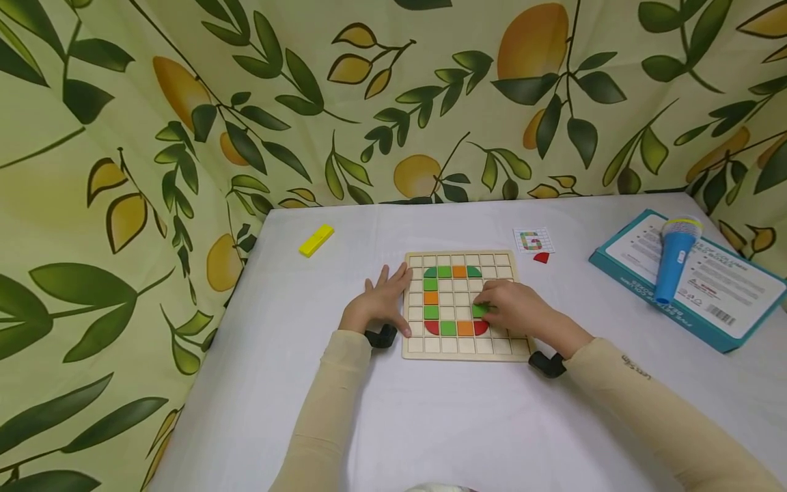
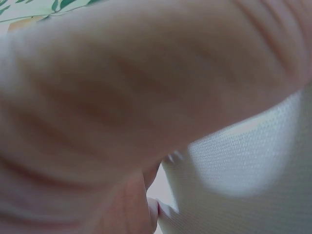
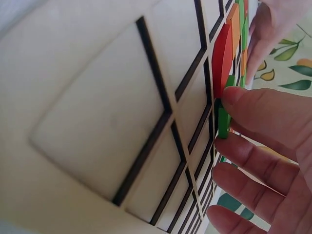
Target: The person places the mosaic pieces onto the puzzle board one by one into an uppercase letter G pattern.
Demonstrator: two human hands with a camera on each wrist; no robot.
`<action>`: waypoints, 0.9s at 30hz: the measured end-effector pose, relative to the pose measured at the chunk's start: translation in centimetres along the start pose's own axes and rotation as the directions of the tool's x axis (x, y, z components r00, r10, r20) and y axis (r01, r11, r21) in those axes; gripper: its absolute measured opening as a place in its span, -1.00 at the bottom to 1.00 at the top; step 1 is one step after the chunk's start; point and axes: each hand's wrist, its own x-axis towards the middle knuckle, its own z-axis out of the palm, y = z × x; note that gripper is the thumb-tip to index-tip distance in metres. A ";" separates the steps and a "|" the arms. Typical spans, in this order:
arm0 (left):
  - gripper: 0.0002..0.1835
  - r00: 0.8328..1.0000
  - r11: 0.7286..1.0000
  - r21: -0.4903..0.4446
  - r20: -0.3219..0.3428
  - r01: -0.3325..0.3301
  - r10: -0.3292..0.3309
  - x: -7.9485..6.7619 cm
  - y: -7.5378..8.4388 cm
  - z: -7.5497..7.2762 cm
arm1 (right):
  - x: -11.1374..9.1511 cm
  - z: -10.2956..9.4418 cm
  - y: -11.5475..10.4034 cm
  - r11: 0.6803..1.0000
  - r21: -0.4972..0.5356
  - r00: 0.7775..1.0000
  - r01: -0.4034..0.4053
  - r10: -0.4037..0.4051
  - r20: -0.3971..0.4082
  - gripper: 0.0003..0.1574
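A wooden grid board (image 1: 424,347) lies on the white table, with green, orange and red tiles set in a C-like outline. My left hand (image 1: 376,304) rests at the board's left edge, fingers spread and thumb lower down. My right hand (image 1: 518,307) pinches a green square tile (image 3: 224,122) between thumb and index finger, its other fingers loosely bent. This tile is tilted against the grid, just above the red quarter-round tile (image 1: 481,328) at the lower right of the outline. In the left wrist view, blurred skin (image 2: 146,87) hides most of the scene.
Beyond the board's upper right lie a pattern card (image 1: 533,240) and a loose red quarter-round piece (image 1: 541,257). A yellow block (image 1: 316,240) is at the back left. On the right, a blue toy microphone (image 1: 675,263) lies on a teal box (image 1: 732,301).
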 end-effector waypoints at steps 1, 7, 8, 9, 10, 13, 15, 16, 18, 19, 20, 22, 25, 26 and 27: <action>0.47 1.000 1.000 -0.001 -0.002 -0.001 0.001 0.0 0.0 0.0 | 0.0 -0.1 0.0 1.000 0.001 1.000 0.000 0.000 0.001 -0.68; 0.47 1.000 1.000 0.005 -0.004 0.003 -0.003 0.0 0.1 -0.1 | -0.2 -0.3 -0.1 1.000 -0.003 1.000 0.012 -0.012 0.002 -0.69; 0.47 1.000 1.000 0.005 -0.005 0.006 -0.006 0.0 0.1 -0.1 | -0.2 -0.2 -0.1 1.000 -0.005 1.000 0.016 -0.016 0.000 -0.70; 0.47 1.000 1.000 0.007 -0.005 0.009 -0.009 0.0 0.1 0.0 | -0.2 -0.2 0.0 1.000 -0.010 1.000 0.017 -0.017 -0.002 -0.70; 0.47 1.000 1.000 0.006 -0.006 0.012 -0.011 0.0 0.2 0.0 | -0.2 -0.1 0.0 1.000 -0.011 1.000 0.020 -0.020 -0.003 -0.70; 0.47 1.000 1.000 0.008 -0.005 0.017 -0.016 0.1 0.2 0.0 | -0.1 0.1 0.1 1.000 -0.016 1.000 0.019 -0.019 0.000 -0.70; 0.47 1.000 1.000 0.011 -0.002 0.016 -0.016 0.1 0.1 0.1 | -0.1 0.1 0.1 1.000 -0.018 1.000 0.022 -0.022 0.006 -0.70; 0.47 1.000 1.000 0.010 0.000 0.016 -0.016 0.1 0.1 0.1 | -0.1 0.1 0.1 1.000 -0.014 1.000 0.023 -0.022 0.009 -0.71; 0.47 1.000 1.000 0.009 0.001 0.014 -0.014 0.1 0.1 0.1 | -0.1 0.1 0.1 1.000 -0.013 1.000 0.016 -0.016 0.013 -0.71; 0.47 1.000 1.000 0.008 0.001 0.013 -0.013 0.0 0.1 0.1 | -0.1 0.2 0.1 1.000 -0.014 1.000 0.016 -0.015 0.013 -0.71; 0.47 1.000 1.000 0.008 0.000 0.013 -0.013 0.1 0.1 0.1 | -0.2 0.2 0.1 1.000 -0.016 1.000 0.015 -0.014 0.011 -0.72; 0.47 1.000 1.000 0.007 -0.005 0.014 -0.014 0.0 0.2 0.1 | -0.3 0.2 0.1 1.000 -0.021 1.000 0.011 -0.010 0.003 -0.72; 0.47 1.000 1.000 0.010 -0.008 0.019 -0.019 0.0 0.2 0.1 | -0.4 0.1 0.1 0.999 -0.031 1.000 0.012 -0.012 -0.008 -0.72; 0.47 1.000 1.000 0.011 -0.009 0.021 -0.021 0.0 0.2 0.1 | -0.5 0.1 0.1 0.999 -0.030 1.000 0.012 -0.012 -0.011 -0.72; 0.47 1.000 1.000 0.011 -0.008 0.023 -0.023 0.0 0.2 0.1 | -0.6 0.0 0.2 1.000 -0.026 1.000 0.010 -0.010 -0.012 -0.72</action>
